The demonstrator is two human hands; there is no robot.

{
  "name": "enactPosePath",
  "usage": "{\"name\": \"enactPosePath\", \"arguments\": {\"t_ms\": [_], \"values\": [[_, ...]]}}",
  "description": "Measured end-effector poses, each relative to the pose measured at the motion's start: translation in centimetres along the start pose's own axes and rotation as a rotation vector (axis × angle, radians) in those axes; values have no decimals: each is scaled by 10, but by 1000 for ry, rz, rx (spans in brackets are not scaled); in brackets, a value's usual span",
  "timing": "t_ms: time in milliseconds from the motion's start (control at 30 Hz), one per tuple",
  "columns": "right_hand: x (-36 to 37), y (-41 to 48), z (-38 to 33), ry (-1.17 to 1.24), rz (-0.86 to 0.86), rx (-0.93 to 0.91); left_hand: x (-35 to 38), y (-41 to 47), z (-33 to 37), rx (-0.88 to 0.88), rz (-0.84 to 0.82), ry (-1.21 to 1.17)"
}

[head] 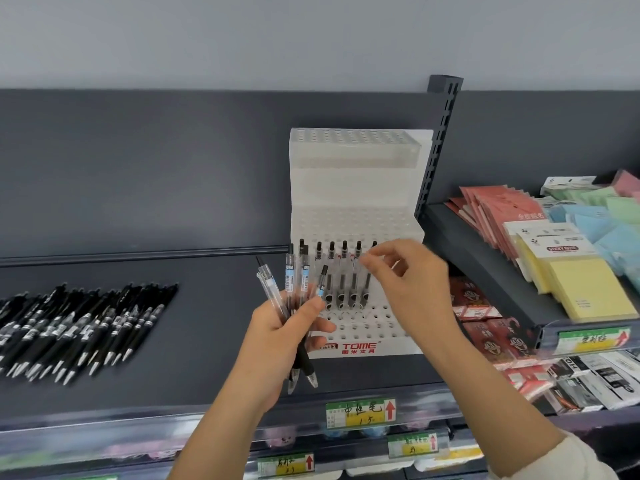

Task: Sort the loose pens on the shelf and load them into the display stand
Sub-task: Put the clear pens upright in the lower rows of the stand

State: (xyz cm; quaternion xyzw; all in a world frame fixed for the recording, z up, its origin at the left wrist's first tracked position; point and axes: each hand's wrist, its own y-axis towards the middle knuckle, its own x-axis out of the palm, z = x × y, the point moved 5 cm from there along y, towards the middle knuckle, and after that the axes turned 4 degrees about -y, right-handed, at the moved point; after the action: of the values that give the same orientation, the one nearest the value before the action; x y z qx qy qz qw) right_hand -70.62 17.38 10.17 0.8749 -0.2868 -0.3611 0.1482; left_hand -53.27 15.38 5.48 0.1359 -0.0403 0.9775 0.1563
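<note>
The white stand [360,188] sits at the back of the dark shelf [194,344], just left of the slotted metal post [441,133]. It has stepped tiers full of holes. A row of pens [341,271] stands upright in one of the lower tiers, caps up, and the tiers above hold nothing.

The left hand [287,330] is in front of the stand. Its fingers and thumb are curled round a bundle of clear pens [294,289]. The bundle fans out above the hand, and the dark grips and tips hang below the palm.

The right hand [412,275] reaches across the stand from the right. Its thumb and forefinger are drawn narrow and pinch the upper part of the end pen [366,289], the right-most one in the row, which leans a little. The other fingers are loosely bent behind it.

Well to the left, a heap of black pens [79,327] lies flat on the shelf, tips toward the front edge. On the raised shelf to the right lie yellow sticky notes [595,292] and other coloured pads. A yellow and green price tag [356,412] hangs on the front rail below the stand.
</note>
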Motion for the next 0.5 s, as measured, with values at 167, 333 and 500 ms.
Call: {"name": "enactPosePath", "arguments": {"t_ms": [167,333,500], "values": [[38,-22,-15,320,-483,53,7,1,-3,-7,-77,9],[34,-22,-6,527,-443,208,9,3,-5,4,-95,50],[-1,4,4,701,-170,332,4,4,-7,22,-51,48]]}}
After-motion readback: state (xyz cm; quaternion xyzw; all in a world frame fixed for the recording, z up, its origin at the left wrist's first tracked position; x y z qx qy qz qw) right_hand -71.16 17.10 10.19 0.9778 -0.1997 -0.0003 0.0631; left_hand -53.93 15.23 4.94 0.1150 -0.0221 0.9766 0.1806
